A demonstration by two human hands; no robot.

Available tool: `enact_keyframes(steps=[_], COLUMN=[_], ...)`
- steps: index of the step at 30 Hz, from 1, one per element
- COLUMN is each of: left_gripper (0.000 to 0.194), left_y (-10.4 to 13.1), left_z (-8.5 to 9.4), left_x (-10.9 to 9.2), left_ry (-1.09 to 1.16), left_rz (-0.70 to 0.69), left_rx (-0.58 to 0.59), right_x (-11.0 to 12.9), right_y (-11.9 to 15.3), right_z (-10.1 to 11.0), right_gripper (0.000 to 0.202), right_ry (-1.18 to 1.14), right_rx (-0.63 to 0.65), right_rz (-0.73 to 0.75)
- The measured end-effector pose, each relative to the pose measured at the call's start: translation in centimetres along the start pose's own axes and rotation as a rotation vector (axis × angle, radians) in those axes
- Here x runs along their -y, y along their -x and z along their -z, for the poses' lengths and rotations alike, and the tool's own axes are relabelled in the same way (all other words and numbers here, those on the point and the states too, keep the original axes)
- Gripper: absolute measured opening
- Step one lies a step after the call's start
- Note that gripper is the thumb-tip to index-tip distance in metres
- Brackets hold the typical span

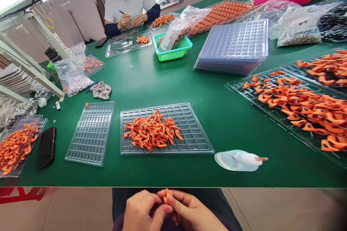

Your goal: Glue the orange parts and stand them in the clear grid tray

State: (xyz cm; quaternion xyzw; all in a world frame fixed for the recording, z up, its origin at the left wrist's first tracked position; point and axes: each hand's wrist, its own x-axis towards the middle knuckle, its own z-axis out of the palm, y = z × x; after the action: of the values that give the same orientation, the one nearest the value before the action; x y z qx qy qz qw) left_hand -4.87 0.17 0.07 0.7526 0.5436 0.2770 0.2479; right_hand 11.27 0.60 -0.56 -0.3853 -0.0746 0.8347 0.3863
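Note:
My left hand and my right hand meet over my lap, below the near edge of the green table. Together they pinch a small orange plastic part between the fingertips. On the table straight ahead lies a clear compartment tray with a heap of the same orange parts on its left half. An empty clear tray lies left of it. A white glue bottle lies on its side at the right of the tray.
A black phone and a tray of orange parts sit at the left. More parts fill trays at the right. A stack of clear trays, a green basket and bags lie farther back. A person works opposite.

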Motion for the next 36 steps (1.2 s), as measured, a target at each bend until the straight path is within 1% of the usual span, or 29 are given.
enact_keyframes(steps=[3, 6, 8, 10, 18, 23, 27, 31, 36], left_gripper=[0.052, 0.050, 0.049, 0.048, 0.047, 0.044, 0.041, 0.038, 0.029], left_y=[0.2, 0.1, 0.0, 0.0, -0.1, 0.0, 0.0, -0.6, -1.8], left_z=[-0.5, -0.6, -0.6, -0.6, -1.2, -1.8, -2.1, -1.4, 0.0], left_x=[0.0, 0.0, 0.0, 0.1, 0.0, -0.3, -0.6, -1.2, -2.1], left_ry=[0.020, 0.037, 0.020, -0.013, -0.084, -0.088, -0.081, -0.112, -0.164], left_rz=[-0.010, -0.032, -0.060, -0.085, -0.144, -0.127, -0.098, -0.114, -0.186], left_rx=[0.023, 0.068, 0.093, 0.094, 0.003, -0.045, -0.053, -0.049, 0.038], right_x=[0.0, 0.0, 0.0, 0.1, 0.1, 0.4, 0.6, 0.7, 0.8], right_y=[-0.2, -0.4, -0.4, -0.4, -0.6, -0.5, -0.4, -0.3, -0.3], right_z=[0.0, 0.0, -0.1, -0.1, -0.3, -0.5, -0.7, -0.9, -1.1], right_gripper=[0.046, 0.047, 0.047, 0.046, 0.045, 0.044, 0.043, 0.042, 0.038], right_ry=[0.006, 0.005, 0.002, 0.001, -0.011, -0.039, -0.064, -0.094, -0.136], right_rx=[-0.020, -0.036, -0.042, -0.045, -0.056, -0.060, -0.073, -0.079, -0.081], right_rz=[-0.003, -0.007, -0.004, 0.000, 0.009, -0.006, -0.027, -0.042, -0.047])
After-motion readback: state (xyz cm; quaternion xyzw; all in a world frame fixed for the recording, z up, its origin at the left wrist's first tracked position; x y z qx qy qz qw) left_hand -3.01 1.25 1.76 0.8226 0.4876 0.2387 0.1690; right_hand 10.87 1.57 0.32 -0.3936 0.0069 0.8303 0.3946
